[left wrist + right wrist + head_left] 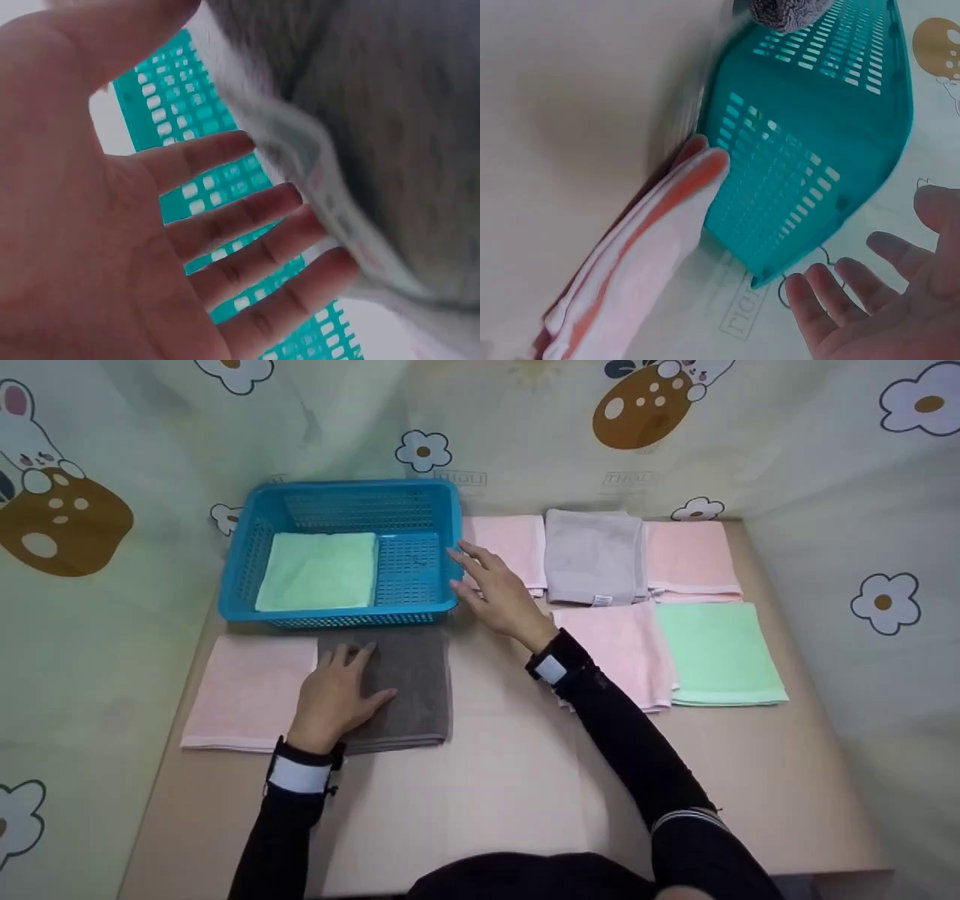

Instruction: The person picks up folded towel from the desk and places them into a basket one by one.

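Observation:
In the head view my left hand (334,699) is spread over a folded dark grey towel (412,690) that lies beside a folded pink towel (255,690). The left wrist view shows that hand's straight fingers at the edge of grey cloth (405,112); whether they press it cannot be made out. My right hand (501,596) hovers by the right end of a blue plastic basket (341,619), its fingers extended and holding nothing. Inside the basket, on its left side, sits a folded light green towel (319,570).
Right of the basket, a back row has a pink towel (510,547), a light grey towel (596,556) and another pink towel (690,556). In front lie a pink towel (611,649) and a green towel (720,652). A patterned curtain (517,442) borders the table (480,802).

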Tool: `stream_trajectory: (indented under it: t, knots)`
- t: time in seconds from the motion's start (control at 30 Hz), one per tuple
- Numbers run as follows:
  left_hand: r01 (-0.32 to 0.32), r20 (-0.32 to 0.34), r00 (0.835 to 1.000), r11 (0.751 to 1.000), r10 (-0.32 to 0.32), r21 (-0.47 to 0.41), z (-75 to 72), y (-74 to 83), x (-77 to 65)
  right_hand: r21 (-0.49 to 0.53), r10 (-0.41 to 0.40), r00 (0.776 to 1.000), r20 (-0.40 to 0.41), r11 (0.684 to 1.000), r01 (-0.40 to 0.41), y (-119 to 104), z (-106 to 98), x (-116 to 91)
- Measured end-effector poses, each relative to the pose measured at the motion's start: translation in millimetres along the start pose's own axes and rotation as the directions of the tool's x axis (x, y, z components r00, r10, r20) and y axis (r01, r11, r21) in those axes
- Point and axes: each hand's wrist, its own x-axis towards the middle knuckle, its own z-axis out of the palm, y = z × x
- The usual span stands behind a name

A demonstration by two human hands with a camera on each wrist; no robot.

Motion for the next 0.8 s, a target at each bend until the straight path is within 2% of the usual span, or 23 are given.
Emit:
stream_trajectory:
  t: [0.17, 0.4, 0.67, 0.8]
  knots:
    - [-0.028, 0.030, 0.999, 0.998, 0.026, 0.051, 8.3, 2.6, 2.6, 0.001, 0.028, 0.999, 0.038, 1.000, -0.028, -1, 8, 5]
    - [-0.050, 0.027, 0.998, 0.997, 0.048, 0.053, 12.3, 4.8, 3.3, 0.020, 0.036, 0.999, 0.033, 0.999, -0.037, -3, 10, 7]
    - [-0.096, -0.015, 0.995, 0.994, 0.097, 0.058, 23.0, 20.3, 6.1, 0.037, 0.037, 0.999, 0.039, 0.999, -0.038, -4, 9, 7]
    - [-0.103, -0.013, 0.995, 0.994, 0.103, 0.047, 26.8, 30.6, 9.0, 0.039, 0.047, 0.998, 0.044, 0.998, -0.048, -6, 10, 8]
